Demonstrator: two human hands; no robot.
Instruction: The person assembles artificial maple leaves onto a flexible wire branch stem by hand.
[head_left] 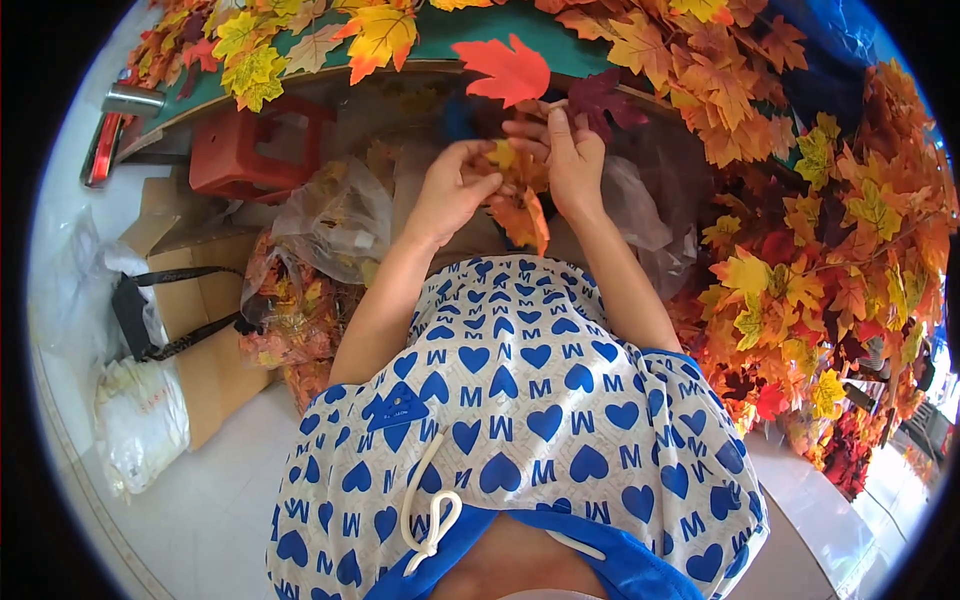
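Green-topped counter (445,42): yellow and orange artificial maple leaves (642,50) along it.
My left fingers (484,187): pinched on an orange-and-yellow leaf sprig (533,217), in front of the counter.
My right fingers (562,132): half bent near a bright red maple leaf (505,73); I cannot tell their grip.

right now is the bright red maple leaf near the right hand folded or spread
Spread: the bright red maple leaf shows its broad face and pointed lobes.

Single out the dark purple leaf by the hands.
The purple leaf just above the right hand; the red leaf left of it and the orange leaf lower down are brighter.
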